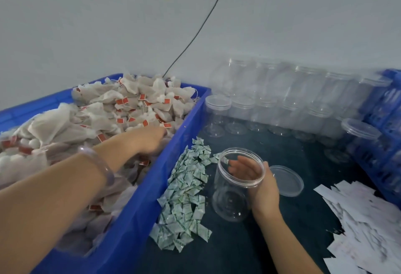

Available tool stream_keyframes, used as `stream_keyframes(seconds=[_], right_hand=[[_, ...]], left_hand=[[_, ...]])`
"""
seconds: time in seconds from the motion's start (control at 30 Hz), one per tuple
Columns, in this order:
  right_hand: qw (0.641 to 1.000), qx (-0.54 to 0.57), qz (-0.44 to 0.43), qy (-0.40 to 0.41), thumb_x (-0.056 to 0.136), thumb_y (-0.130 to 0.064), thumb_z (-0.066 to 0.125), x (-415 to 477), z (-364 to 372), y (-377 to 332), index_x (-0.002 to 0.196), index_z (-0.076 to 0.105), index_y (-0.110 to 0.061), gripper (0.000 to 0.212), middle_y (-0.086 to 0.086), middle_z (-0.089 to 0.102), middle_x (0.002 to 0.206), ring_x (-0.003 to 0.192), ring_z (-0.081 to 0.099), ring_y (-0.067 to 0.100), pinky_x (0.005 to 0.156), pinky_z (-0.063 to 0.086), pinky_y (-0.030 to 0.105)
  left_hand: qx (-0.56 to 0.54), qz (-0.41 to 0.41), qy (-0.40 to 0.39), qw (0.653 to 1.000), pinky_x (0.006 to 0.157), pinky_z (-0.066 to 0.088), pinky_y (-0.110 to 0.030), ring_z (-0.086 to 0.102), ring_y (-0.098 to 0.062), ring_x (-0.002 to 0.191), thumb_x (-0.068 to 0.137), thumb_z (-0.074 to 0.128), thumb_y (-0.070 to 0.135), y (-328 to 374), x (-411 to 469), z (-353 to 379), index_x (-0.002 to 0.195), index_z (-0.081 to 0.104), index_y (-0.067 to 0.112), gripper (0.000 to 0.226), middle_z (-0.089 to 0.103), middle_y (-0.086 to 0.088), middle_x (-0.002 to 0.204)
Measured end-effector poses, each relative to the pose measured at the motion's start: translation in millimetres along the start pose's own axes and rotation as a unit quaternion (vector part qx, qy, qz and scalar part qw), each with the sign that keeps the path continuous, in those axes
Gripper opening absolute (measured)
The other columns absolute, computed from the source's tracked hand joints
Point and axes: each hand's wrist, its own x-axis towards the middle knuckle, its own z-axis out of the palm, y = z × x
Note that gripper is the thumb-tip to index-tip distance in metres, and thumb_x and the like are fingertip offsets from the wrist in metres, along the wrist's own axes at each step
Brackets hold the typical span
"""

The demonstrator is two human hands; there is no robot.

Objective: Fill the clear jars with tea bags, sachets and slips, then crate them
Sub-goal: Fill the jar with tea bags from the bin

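Soft, even light is falling with faint shadows; the far jars (303, 91) are blurring, and wide-angle distortion is bending the edges.

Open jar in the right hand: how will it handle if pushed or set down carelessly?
Probably light: the open jar is empty, clear plastic, so a nudge would likely slide or topple it. It is tilted in the right hand, so it may fall over if released. On its round side it would likely roll.

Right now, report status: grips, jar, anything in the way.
Left grip down in the tea bags, fingers buried, hold unclear. Right grip holds open jar, empty, tilted. Lid off beside it. Nothing blocks the jar.
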Motion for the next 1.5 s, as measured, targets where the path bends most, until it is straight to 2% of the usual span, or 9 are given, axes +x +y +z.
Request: stream_keyframes(seconds=[0.13,0.33,0.57,0.77,0.93,1.07,1.27,1.37,1.5], right_hand=[[1.000,0.006,-0.005,-0.001,0.106,-0.031,0.024,1,0,1,0.096,0.069,0.001,0.056,0.016,0.075,0.087,0.078,0.072,0.023,0.088,0.050,0.042],[1.000,0.023,0.002,0.005,0.107,-0.029,0.023,-1,1,0,0.090,0.069,-0.001,0.056,0.013,0.075,0.080,0.073,0.071,0.020,0.087,0.049,0.040],[1.000,-0.007,0.006,0.020,0.107,-0.030,0.024,-2,4,-2,0.089,0.071,-0.004,0.057,0.013,0.075,0.082,0.079,0.070,0.024,0.090,0.048,0.044],[0.998,-0.053,-0.012,-0.018,0.107,-0.033,0.023,7,26,-8,0.089,0.075,-0.010,0.059,0.013,0.076,0.089,0.082,0.072,0.022,0.091,0.051,0.044],[0.995,-0.099,-0.014,-0.017,0.107,-0.033,0.024,7,35,2,0.079,0.081,-0.023,0.064,0.008,0.077,0.093,0.094,0.072,0.023,0.094,0.050,0.044],[0.997,-0.076,0.009,0.007,0.108,-0.032,0.022,5,31,11,0.077,0.080,-0.020,0.067,0.010,0.077,0.090,0.087,0.073,0.021,0.089,0.054,0.047],[0.992,-0.114,-0.043,0.016,0.108,-0.022,0.025,4,26,12,0.080,0.070,-0.015,0.054,-0.016,0.071,0.063,0.060,0.064,-0.010,0.055,0.044,0.004],[0.991,-0.124,-0.056,0.015,0.108,-0.014,0.028,3,28,9,0.067,0.061,-0.017,0.052,-0.018,0.064,0.054,0.050,0.057,-0.010,0.050,0.041,0.004],[0.994,-0.100,-0.049,-0.003,0.108,-0.021,0.022,4,27,12,0.086,0.073,-0.012,0.057,-0.009,0.075,0.074,0.071,0.069,-0.002,0.061,0.047,0.006]], left_hand=[[0.026,0.004,0.031,0.999,0.048,0.032,-0.018,0.046,-0.001,0.060,0.087,0.057,0.011,-2,8,3,0.082,0.055,0.025,0.014,0.052,0.013,0.070],[-0.076,0.007,0.053,0.996,0.052,0.031,-0.024,0.044,-0.011,0.064,0.089,0.055,0.012,-7,12,2,0.082,0.048,0.015,0.010,0.051,0.003,0.075],[-0.232,0.019,0.021,0.972,0.083,0.040,-0.024,0.049,-0.020,0.126,0.090,0.050,0.001,-11,10,-8,0.125,0.058,0.041,0.054,0.049,0.001,0.140],[-0.295,-0.006,0.075,0.953,0.054,0.048,-0.027,0.057,-0.016,0.066,0.081,0.068,0.005,-18,7,-9,0.085,0.063,0.022,0.018,0.062,-0.004,0.083],[-0.405,0.043,0.318,0.856,0.068,0.052,-0.032,0.060,-0.019,0.079,0.079,0.073,0.007,-12,-1,-26,0.082,0.056,0.025,0.025,0.060,0.003,0.084],[-0.553,0.141,0.255,0.780,0.073,0.056,-0.037,0.063,-0.017,0.080,0.079,0.074,0.004,25,-19,-33,0.079,0.056,0.026,0.028,0.063,0.008,0.076],[-0.360,0.257,0.184,0.878,0.072,0.055,-0.035,0.063,-0.018,0.074,0.074,0.079,0.006,79,-42,-13,0.081,0.055,0.017,0.027,0.065,-0.001,0.080],[-0.255,0.248,0.148,0.923,0.079,0.051,-0.041,0.064,-0.022,0.085,0.074,0.081,0.017,83,-42,-2,0.089,0.057,0.017,0.028,0.067,-0.002,0.087],[-0.212,0.245,0.076,0.943,0.082,0.050,-0.017,0.062,0.003,0.096,0.073,0.082,0.031,79,-40,-2,0.094,0.059,0.027,0.032,0.066,0.013,0.099]])
